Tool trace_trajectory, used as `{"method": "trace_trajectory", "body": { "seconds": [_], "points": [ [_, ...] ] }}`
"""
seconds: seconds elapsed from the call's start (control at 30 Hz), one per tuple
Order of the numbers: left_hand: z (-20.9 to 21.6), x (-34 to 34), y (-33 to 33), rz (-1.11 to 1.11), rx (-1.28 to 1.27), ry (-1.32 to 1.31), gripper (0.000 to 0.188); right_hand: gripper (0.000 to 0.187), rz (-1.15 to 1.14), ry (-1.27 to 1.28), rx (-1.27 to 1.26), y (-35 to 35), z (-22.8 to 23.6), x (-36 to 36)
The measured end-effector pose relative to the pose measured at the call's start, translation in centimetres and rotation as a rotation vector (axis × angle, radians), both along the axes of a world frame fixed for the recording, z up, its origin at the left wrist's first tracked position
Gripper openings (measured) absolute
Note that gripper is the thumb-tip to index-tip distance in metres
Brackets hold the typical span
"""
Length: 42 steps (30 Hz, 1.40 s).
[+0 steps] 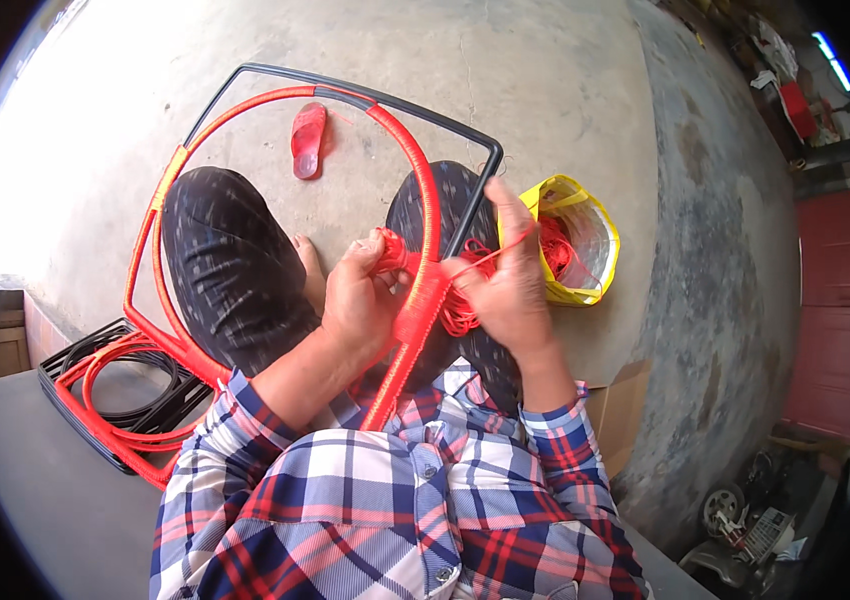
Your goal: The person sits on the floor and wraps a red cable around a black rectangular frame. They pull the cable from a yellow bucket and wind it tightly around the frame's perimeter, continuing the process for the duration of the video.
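Note:
A round hoop (pixel 423 180) wrapped in red cord, joined to a bent black tube frame (pixel 365 92), rests across my lap. My left hand (pixel 357 305) is closed around a bunched bundle of red cord (pixel 392 252) at the inner side of the hoop. Just outside the hoop, my right hand (pixel 507 290) grips red cord, with a strand running over its raised index finger. Its other fingers are partly hidden and slightly blurred. Between the hands the wrapping is thick and wide (pixel 421 305). Loose loops of red cord (pixel 459 315) hang below the right hand.
A yellow-rimmed bag (pixel 600 235) with more red cord stands on the floor to the right. One red slipper (pixel 308 140) lies ahead. Other red-and-black frames (pixel 95 400) are stacked at my left. Cardboard (pixel 623 415) and a wheeled machine (pixel 723 510) are at the right.

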<state>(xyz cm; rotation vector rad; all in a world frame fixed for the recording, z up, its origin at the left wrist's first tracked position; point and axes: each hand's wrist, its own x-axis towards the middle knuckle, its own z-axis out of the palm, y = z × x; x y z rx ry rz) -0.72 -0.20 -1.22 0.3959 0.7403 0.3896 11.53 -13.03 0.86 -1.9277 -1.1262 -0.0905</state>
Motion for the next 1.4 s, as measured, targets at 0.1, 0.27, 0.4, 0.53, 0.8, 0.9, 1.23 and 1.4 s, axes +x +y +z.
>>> {"method": "trace_trajectory", "body": {
  "seconds": [0.1, 0.27, 0.4, 0.53, 0.8, 0.9, 1.23, 1.4],
  "points": [
    [-0.2, -0.7, -0.4, -0.032, 0.322, -0.191, 0.015, 0.068, 0.189, -0.122, -0.206, 2.1, 0.5, -2.1],
    [1.5, -1.0, -0.4, -0.067, 0.356, -0.164, 0.025, 0.023, 0.212, 0.667, 0.369, 1.8, -0.6, -1.5],
    [0.4, -0.4, 0.3, -0.009, 0.106, -0.013, 0.029, 0.017, 0.031, 0.599, 0.164, -4.2, 2.6, 1.0],
    [0.0, 0.0, 0.8, -0.117, 0.032, -0.026, 0.035, 0.019, 0.245, 0.484, -0.390, -10.6, 1.7, 3.2],
    [1.2, 0.8, 0.8, -0.272, 0.016, -0.092, 0.064, 0.015, -0.351, 1.239, 0.882, -24.2, -4.7, 7.4],
    [1.7, 1.2, 0.6, -0.309, 0.014, -0.145, 0.061, 0.017, -0.136, 1.352, 0.977, -24.5, -8.9, 8.2],
    [0.3, 0.2, 0.6, -0.330, 0.059, -0.084, 0.052, 0.018, 0.083, 0.996, -0.132, -5.3, -2.0, 0.2],
    [0.5, 0.2, 0.8, -0.320, 0.060, -0.094, 0.044, 0.015, -0.105, 1.108, 0.305, -9.4, -3.0, 2.0]
  ]
}}
